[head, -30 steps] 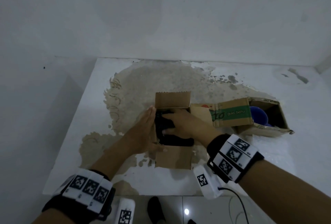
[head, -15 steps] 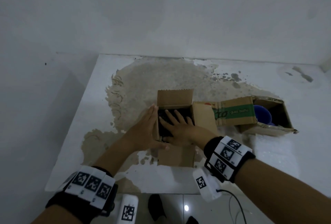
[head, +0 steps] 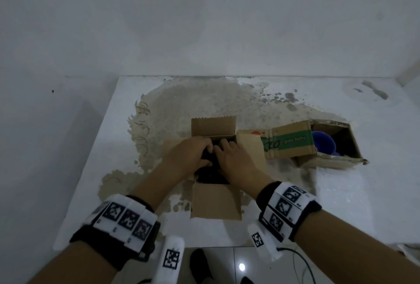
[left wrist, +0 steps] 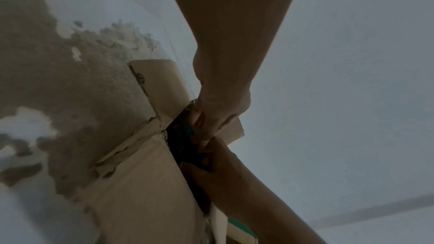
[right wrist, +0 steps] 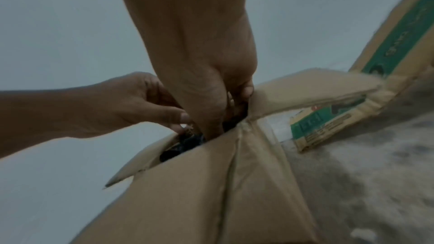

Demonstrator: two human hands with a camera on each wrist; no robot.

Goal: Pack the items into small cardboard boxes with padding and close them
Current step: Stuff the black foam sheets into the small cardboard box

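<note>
A small cardboard box [head: 216,204] stands open at the table's middle with its flaps spread. Dark crumpled material [head: 212,175] fills it. My left hand [head: 193,149] and right hand [head: 231,154] are side by side in the opening, fingers curled down into that material. From the left wrist, my left hand [left wrist: 211,118] grips the dark material [left wrist: 183,136] at the box [left wrist: 145,183] rim. From the right wrist, my right hand [right wrist: 218,110] digs into the box [right wrist: 211,183] beside my left hand [right wrist: 145,103]. What lies under the material is hidden.
A second box [head: 293,141] with green print lies on its side right of the first, touching its right flap; a blue cup [head: 322,143] sits inside. The white table [head: 363,193] is stained brown, with walls behind and to the left.
My left hand has moved from the box's left wall into the opening. My right hand, flat on the dark material half a second ago, now has its fingers curled into it.
</note>
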